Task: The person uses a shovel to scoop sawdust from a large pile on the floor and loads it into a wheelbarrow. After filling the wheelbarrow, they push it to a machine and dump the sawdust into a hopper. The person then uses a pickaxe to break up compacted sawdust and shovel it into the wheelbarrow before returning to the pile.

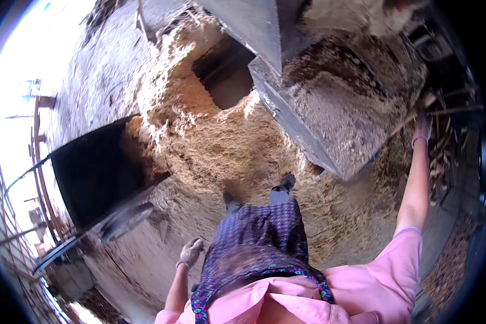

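Observation:
My right hand (422, 128), in a pale glove, is stretched out far to the right. Its fingers are closed around a thin wooden stick (406, 121) that slants over the edge of a grey metal bin (286, 116) heaped with sawdust. My left hand (190, 251), in a dirty grey glove, hangs by my hip with its fingers curled and nothing in it. I wear a pink shirt and a patterned purple skirt. My dark shoes (286, 182) stand on sawdust-strewn ground.
A large sawdust pile (210, 140) lies ahead, with a square dark hole (224, 78) in the wall behind it. A dark opening (94, 175) is at the left. Sticks and wood scraps (448, 146) are piled at the right, and wood chips (448, 270) lie at the lower right.

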A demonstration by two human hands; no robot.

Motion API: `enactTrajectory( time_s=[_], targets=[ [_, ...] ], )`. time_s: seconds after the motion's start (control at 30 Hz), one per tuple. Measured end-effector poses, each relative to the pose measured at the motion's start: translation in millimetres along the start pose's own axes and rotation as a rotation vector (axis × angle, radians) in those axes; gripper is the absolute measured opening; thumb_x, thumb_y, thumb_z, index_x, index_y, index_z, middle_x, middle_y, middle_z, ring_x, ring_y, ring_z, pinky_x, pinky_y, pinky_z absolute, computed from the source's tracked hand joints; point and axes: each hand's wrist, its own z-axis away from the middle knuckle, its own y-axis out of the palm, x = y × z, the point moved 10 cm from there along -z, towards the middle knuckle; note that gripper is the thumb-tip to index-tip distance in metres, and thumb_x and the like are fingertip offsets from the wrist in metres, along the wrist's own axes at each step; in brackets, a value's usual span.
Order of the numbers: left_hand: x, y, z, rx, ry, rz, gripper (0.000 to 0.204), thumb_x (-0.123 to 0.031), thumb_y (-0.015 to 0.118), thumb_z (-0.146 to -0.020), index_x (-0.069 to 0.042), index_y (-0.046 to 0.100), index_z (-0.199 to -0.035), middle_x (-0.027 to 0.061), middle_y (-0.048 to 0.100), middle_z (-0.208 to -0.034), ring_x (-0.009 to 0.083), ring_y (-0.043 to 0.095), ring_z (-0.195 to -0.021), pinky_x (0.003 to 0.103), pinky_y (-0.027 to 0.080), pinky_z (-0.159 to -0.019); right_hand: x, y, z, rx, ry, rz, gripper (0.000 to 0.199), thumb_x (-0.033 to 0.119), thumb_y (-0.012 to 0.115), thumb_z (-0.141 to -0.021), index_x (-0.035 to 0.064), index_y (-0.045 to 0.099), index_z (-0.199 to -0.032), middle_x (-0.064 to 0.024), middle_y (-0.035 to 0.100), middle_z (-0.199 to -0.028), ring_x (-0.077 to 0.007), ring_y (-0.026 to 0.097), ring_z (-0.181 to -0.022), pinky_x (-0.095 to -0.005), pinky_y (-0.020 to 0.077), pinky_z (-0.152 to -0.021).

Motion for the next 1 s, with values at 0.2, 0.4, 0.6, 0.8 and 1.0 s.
enactTrajectory(
  time_s=[0.2, 0.4, 0.6, 0.8, 1.0],
  targets=[
    [-7.3, 14.3, 27.7, -0.049, -0.062, -0.041, 0.042, -0.038, 0.057, -0.102, -0.003, 0.069, -0.121, 0.0081, 0.071, -0.093, 0.0157, 0.065, -0.084, 0.032, 0.052, -0.080, -5.0, 28.5, -28.2, 0.023, -0.048, -0.070, 0.076, 0.042, 0.069, -0.092, 0.0026, 0.042, -0.151, -0.0212, 0.054, -0.145, -0.0327, 0.053, -0.132, -0.0387, 0.0409, -0.108],
    [-13.0, 47.7, 50.6, 0.080, 0.395, -0.586, 0.026, -0.026, 0.054, -0.099, -0.007, 0.067, -0.086, 0.0140, 0.071, -0.084, 0.0290, 0.068, -0.072, 0.042, 0.053, -0.066, 25.6, 21.2, -4.5, -0.078, -0.134, -0.131, 0.068, 0.032, 0.071, -0.093, 0.0046, 0.045, -0.149, -0.0197, 0.057, -0.142, -0.0316, 0.057, -0.127, -0.0396, 0.0432, -0.106],
    [-11.8, 36.3, 2.1, 0.087, 0.020, -0.146, 0.042, -0.043, 0.059, -0.098, -0.002, 0.070, -0.094, 0.0059, 0.068, -0.078, 0.0167, 0.060, -0.069, 0.035, 0.049, -0.067, 51.7, 0.6, 5.1, -0.007, -0.058, -0.150, 0.059, 0.033, 0.071, -0.092, 0.0024, 0.054, -0.139, -0.0168, 0.067, -0.120, -0.0317, 0.065, -0.104, -0.0425, 0.0505, -0.087],
    [-50.9, 8.2, -33.7, 0.083, 0.273, -0.243, 0.032, -0.037, 0.060, -0.095, -0.006, 0.068, -0.099, 0.0135, 0.072, -0.094, 0.0298, 0.070, -0.090, 0.040, 0.056, -0.079, 22.4, -26.3, 78.8, -0.252, 0.089, -0.132, 0.047, 0.043, 0.068, -0.093, -0.0027, 0.067, -0.101, -0.0154, 0.069, -0.080, -0.0265, 0.067, -0.074, -0.0445, 0.0496, -0.068],
    [-159.1, 40.5, -69.4, 0.122, 0.300, -0.349, 0.037, -0.039, 0.059, -0.095, -0.005, 0.069, -0.105, 0.0152, 0.073, -0.099, 0.0304, 0.070, -0.095, 0.039, 0.055, -0.084, -55.5, -76.5, 233.3, -0.205, -0.266, -0.435, 0.020, 0.023, 0.074, -0.089, 0.0067, 0.065, -0.097, -0.0076, 0.072, -0.092, -0.0194, 0.069, -0.076, -0.0361, 0.0550, -0.070]
  ],
)
